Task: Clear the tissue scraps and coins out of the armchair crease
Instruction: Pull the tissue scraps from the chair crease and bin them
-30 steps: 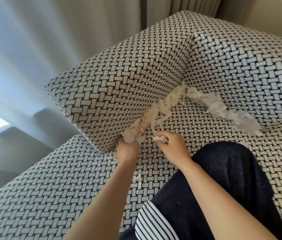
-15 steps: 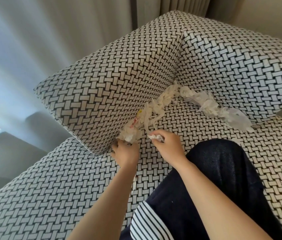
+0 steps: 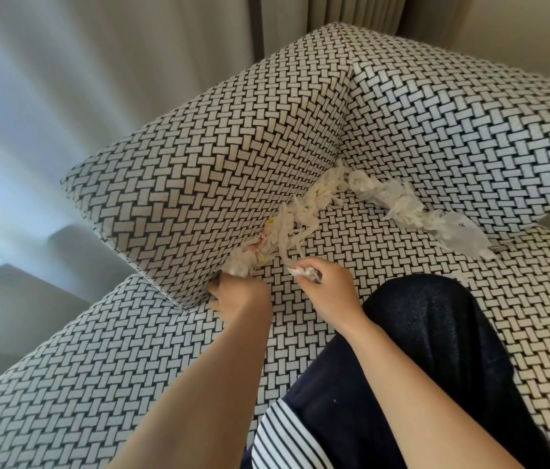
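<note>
White tissue scraps (image 3: 307, 204) lie strung along the crease where the armchair's seat (image 3: 361, 238) meets the left arm cushion (image 3: 219, 164) and the back cushion (image 3: 469, 130). More scraps (image 3: 409, 208) and a clear plastic piece (image 3: 459, 231) trail to the right. My left hand (image 3: 240, 296) is at the near end of the crease, fingers curled on a tissue clump (image 3: 240, 264). My right hand (image 3: 327, 289) is shut on a small tissue wad (image 3: 304, 272) just above the seat. No coins are visible.
My knee in dark fabric (image 3: 436, 350) rests on the seat to the right of my hands. A striped hem (image 3: 287, 441) shows at the bottom. Pale curtains (image 3: 97, 79) hang behind the chair on the left.
Both hands stay at the near end of the crease; the view has drifted slightly. The small scrap seen below my left wrist a second ago is out of sight.
</note>
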Demonstrator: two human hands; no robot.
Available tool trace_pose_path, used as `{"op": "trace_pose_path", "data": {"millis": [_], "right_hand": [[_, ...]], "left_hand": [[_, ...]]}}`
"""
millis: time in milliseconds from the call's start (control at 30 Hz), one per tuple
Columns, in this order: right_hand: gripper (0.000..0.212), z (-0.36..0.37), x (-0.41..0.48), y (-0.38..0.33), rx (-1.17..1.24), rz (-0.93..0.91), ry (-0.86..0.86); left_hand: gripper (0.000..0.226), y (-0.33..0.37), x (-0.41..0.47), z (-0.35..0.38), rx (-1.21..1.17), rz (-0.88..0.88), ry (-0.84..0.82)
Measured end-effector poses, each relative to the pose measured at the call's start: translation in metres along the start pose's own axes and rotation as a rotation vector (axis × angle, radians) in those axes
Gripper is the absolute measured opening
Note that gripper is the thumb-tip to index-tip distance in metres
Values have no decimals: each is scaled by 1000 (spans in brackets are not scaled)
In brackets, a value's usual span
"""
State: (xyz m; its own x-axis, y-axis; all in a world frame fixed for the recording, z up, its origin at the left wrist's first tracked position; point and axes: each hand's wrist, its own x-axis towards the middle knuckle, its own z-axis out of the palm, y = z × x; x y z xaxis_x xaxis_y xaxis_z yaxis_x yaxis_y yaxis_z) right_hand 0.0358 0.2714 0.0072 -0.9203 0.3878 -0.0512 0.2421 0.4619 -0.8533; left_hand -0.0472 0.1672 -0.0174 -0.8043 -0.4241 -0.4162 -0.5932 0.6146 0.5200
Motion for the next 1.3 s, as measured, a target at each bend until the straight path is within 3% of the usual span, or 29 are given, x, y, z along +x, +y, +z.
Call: {"op": "trace_pose_path", "data": {"millis": [467,733,900,1067,1300], "right_hand": [[20,2,1,1,13,12,0],[22,4,3,2,11,19,-11],[20,3,3,2,-3,10,-20],[20,4,2,1,3,15,-28],[21,4,2,2,-12,11,-49]], "left_hand": [[36,-28,-6,8,-277,189,152],[36,-43,-6,-1,-85,340,149],[34,-63,-4,-7,86,539,114],[56,-71,-1,-12,-100,382,59],[36,-38,3,-9,-218,30,37]]}}
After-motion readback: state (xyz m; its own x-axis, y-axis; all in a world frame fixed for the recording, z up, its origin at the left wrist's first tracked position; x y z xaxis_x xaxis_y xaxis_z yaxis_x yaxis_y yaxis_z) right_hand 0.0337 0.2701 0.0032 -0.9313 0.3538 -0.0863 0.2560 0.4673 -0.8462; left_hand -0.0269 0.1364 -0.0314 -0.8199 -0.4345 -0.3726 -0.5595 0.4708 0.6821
